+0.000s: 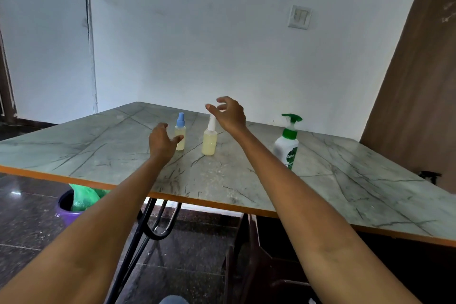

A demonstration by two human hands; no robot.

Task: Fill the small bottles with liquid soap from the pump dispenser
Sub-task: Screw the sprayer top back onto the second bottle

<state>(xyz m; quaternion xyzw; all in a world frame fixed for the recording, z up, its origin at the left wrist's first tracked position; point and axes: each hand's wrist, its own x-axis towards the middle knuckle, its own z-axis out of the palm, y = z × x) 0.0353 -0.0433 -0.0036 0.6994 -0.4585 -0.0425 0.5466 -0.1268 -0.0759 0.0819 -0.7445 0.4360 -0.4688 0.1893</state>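
Both hands (161, 142) outstretched, fingers (223, 100) loose

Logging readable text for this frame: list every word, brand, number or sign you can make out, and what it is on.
"Dettol": runs up the green label of the pump dispenser, partly blurred.
Smaller print under the brand on that label: too blurred to read.
Blue-capped spray bottle and white-capped spray bottle: no text visible.
Wall switch plate: no markings legible.

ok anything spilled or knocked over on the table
Nothing stands out. Both small bottles, blue-capped and white-capped, stand upright with caps on, and the dispenser is upright too. No spill shows on the table. Both hands, left and right, hold nothing.
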